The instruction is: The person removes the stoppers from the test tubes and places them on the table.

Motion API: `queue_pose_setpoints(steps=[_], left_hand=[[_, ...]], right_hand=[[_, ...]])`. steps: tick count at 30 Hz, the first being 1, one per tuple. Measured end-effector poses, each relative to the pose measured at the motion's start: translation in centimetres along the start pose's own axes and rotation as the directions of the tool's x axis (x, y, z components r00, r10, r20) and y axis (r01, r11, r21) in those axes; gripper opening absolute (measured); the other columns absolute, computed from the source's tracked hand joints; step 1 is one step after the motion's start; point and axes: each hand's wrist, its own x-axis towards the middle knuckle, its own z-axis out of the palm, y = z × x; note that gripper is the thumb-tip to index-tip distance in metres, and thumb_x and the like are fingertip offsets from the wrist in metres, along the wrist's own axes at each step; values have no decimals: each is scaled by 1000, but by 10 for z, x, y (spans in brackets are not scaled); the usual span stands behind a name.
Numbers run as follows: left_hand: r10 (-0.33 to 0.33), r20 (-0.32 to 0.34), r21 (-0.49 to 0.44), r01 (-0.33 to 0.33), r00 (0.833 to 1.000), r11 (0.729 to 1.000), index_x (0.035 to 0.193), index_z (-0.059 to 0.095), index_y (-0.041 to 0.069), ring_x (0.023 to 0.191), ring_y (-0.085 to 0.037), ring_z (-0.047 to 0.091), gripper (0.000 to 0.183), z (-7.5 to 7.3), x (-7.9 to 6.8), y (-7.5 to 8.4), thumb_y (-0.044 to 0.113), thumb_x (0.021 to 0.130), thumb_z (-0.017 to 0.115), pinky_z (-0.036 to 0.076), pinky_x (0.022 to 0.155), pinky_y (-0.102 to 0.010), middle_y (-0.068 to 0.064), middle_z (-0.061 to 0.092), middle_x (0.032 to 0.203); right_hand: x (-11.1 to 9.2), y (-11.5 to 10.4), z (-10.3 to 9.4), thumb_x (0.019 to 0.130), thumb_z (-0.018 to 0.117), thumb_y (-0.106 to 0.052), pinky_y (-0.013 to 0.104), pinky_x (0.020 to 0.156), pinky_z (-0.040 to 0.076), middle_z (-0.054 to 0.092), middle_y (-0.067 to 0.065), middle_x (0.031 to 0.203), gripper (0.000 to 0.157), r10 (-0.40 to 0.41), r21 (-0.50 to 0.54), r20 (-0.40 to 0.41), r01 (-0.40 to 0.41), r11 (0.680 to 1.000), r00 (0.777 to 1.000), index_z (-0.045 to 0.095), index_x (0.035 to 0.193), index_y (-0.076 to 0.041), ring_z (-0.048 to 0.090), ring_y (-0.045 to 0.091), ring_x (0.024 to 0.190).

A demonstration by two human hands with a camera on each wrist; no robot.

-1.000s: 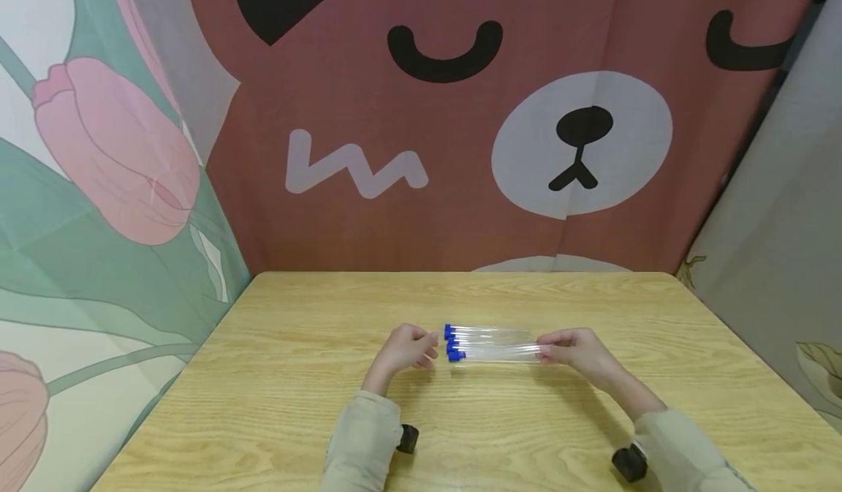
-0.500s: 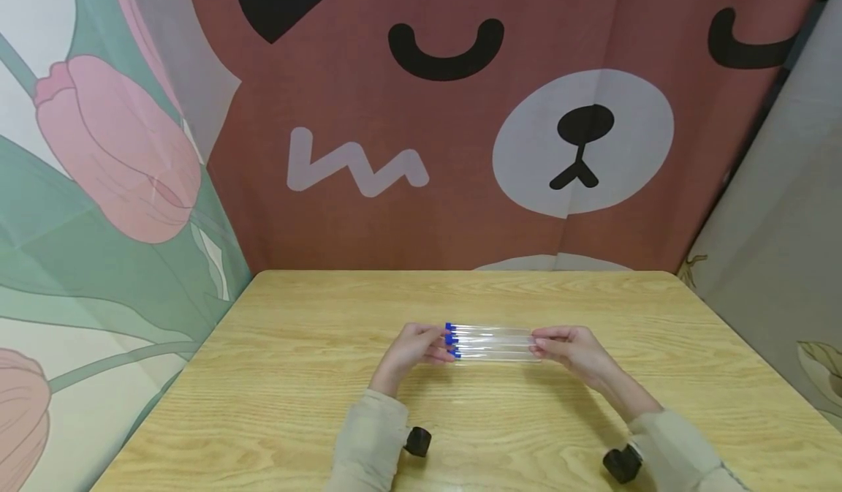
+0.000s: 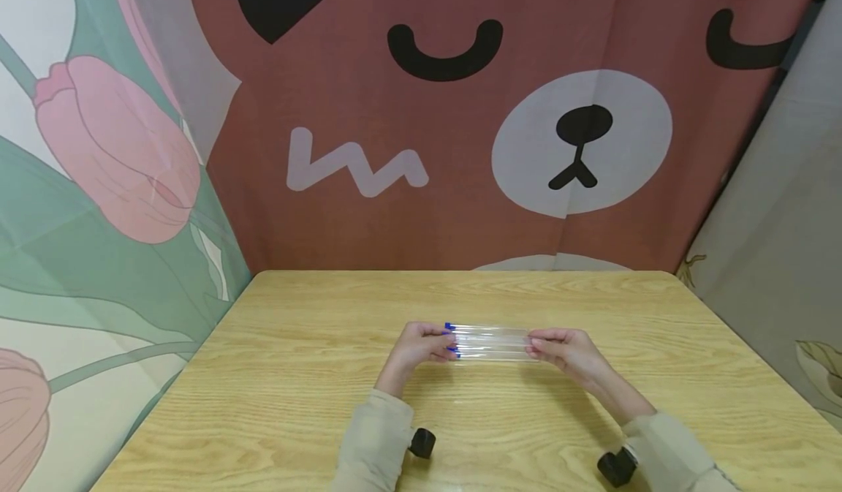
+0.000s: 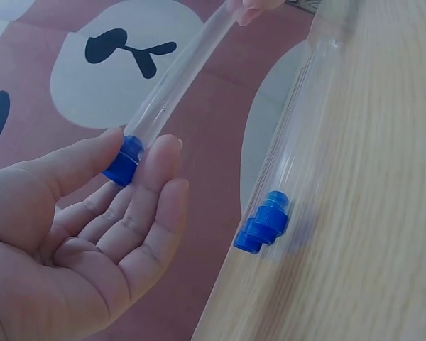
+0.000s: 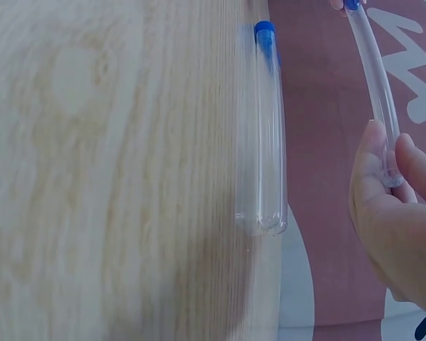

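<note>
A clear test tube (image 4: 181, 82) with a blue cap (image 4: 124, 162) is raised above the table, stretched between both hands. My left hand (image 3: 414, 347) pinches its capped end between thumb and fingers, the other fingers loosely bent. At the rounded, closed end, my right hand (image 3: 574, 353) grips the tube between thumb and fingers. Below, several more blue-capped test tubes (image 5: 270, 149) lie side by side on the table, with their caps pointing left in the head view. The hands and the raised tube partly cover this row in the head view.
The wood-grain table (image 3: 296, 404) reaches back to a curtain (image 3: 349, 229) printed with a bear. A tulip-patterned curtain (image 3: 118, 156) hangs at the left, a pale one (image 3: 776, 214) at the right. Black wrist devices (image 3: 422, 443) sit at both sleeves.
My left hand has moved right from beside the row and now pinches the capped end of the tube. The right hand, still holding the other end, has shifted slightly left.
</note>
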Motion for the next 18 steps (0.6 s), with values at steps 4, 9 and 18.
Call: queue_pose_setpoints(steps=[4,9,18], left_hand=[[7,-42,30,-6,999,1000,97,60,-16,64,-25,65,24,1,-1,2,4,83,63,54,62,-34,-28,62,86],[55,-87,50,-51,995,997,92,61,-16,61,-25,65,21,4,-1,4,2,82,63,54,60,-35,-30,62,82],[70,-198,80,-55,978,995,89,63,-16,61,-27,65,19,10,-2,8,-1,78,66,54,59,-34,-27,63,79]], right_hand=[[-1,0,2,87,47,11,28,78,49,65,15,91,20,11,-10,-19,-11,1000,1000,63,98,8,64,19,82],[-2,0,4,87,47,11,27,77,50,66,14,89,22,10,-13,-41,-10,1000,999,66,94,2,64,19,81],[-4,1,13,86,50,11,26,75,50,66,13,85,19,-2,-48,-163,-6,999,987,66,93,3,65,17,78]])
